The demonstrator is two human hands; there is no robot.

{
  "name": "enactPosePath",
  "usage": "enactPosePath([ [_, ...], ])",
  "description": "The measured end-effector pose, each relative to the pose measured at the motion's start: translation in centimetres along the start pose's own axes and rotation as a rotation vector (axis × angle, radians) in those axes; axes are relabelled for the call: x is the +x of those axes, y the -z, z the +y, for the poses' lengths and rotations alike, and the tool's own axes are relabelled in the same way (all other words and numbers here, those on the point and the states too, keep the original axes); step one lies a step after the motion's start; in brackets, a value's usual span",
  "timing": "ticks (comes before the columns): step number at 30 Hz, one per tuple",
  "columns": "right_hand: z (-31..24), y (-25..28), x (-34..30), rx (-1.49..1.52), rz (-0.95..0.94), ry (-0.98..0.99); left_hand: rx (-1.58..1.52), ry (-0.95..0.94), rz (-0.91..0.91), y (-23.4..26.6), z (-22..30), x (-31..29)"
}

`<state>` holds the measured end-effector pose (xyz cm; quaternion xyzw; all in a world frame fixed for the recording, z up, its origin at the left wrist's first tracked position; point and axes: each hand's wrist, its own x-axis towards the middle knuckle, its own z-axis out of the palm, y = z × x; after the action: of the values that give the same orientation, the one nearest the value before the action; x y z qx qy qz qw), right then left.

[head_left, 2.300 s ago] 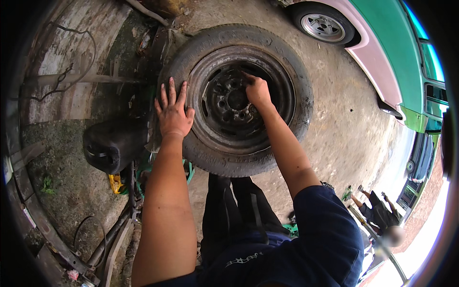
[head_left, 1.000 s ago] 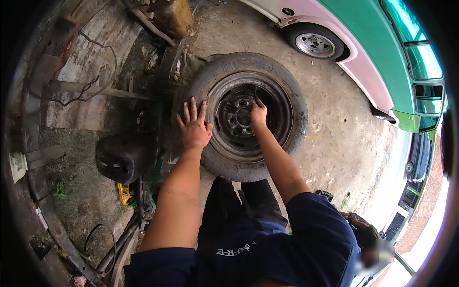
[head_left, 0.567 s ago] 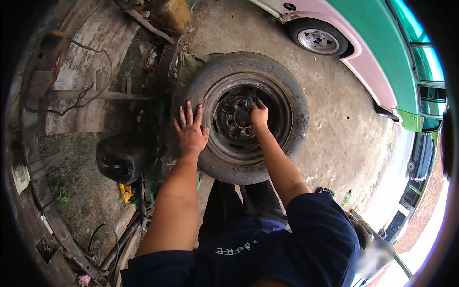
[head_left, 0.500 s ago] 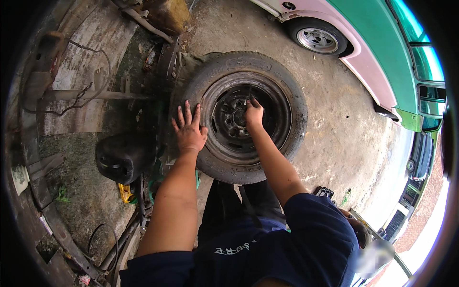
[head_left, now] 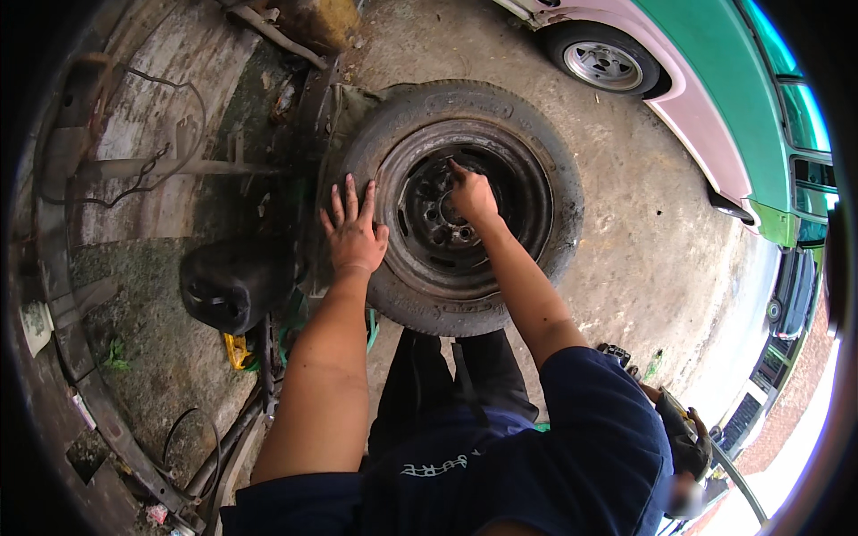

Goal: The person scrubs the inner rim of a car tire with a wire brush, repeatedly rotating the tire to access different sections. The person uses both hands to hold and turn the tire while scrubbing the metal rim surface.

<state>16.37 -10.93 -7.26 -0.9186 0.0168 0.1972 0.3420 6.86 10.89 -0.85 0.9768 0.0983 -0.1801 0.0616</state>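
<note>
**A:** What occupies the middle of this yard?

**B:** A worn, grimy wheel (head_left: 440, 214), its face turned up toward the worker, over the concrete ground (head_left: 643, 232) and just beyond the black-clad legs (head_left: 420, 371). What carries it is hidden.

**A:** And the hands?

**B:** The left hand (head_left: 356, 239) lies on the tyre's left edge, fingers spread apart. The right hand (head_left: 474, 195) reaches over the hub, index finger extended and the others curled; whether they close on anything cannot be told. That hand and its forearm block part of the hub and rim.

**A:** What crowds the scene?

**B:** A bulky dark casing (head_left: 228, 286) sits left of the tyre's near-left edge, with a yellow object (head_left: 237, 351) below it. Farther left, a thin bent cable (head_left: 192, 107) hangs across a rusty bar (head_left: 179, 168). A yellow-brown block (head_left: 326, 22) stands beyond the tyre's far-left edge.

**A:** Farther out?

**B:** A green-and-pink vehicle (head_left: 715, 98) is parked beyond the tyre's far-right edge, a dark car (head_left: 791, 295) behind it. At lower right another person (head_left: 686, 442) appears, partly hidden by the worker's navy sleeve (head_left: 603, 420).
</note>
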Motion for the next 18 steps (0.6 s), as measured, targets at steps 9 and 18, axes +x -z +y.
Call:
enactPosePath([
  [9, 2.1, 0.5, -0.6, 0.097, 0.110, -0.018, 0.006, 0.007, -0.017, 0.3, 0.1, 0.0],
  [18, -0.1, 0.3, -0.4, -0.102, -0.042, -0.002, 0.018, 0.001, 0.012, 0.1, 0.1, -0.1],
])
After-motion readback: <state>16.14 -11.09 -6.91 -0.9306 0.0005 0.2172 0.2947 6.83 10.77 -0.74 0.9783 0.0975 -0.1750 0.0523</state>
